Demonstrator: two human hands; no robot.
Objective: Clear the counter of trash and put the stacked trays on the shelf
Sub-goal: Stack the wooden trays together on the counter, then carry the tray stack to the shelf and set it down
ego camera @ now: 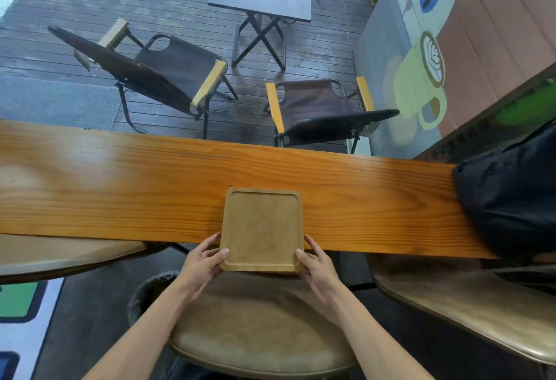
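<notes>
Hands, left (201, 265) and right (316, 268), gripping wooden tray (261, 229), perhaps stacked, at counter (120, 187) edge.

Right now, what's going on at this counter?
A person holds a wooden tray by its near corners, left hand on one side and right hand on the other. The tray lies partly on the counter, its near edge sticking out over a stool. Whether it is one tray or a stack cannot be told. A black bag sits at the counter's right end. No trash shows on the counter.
</notes>
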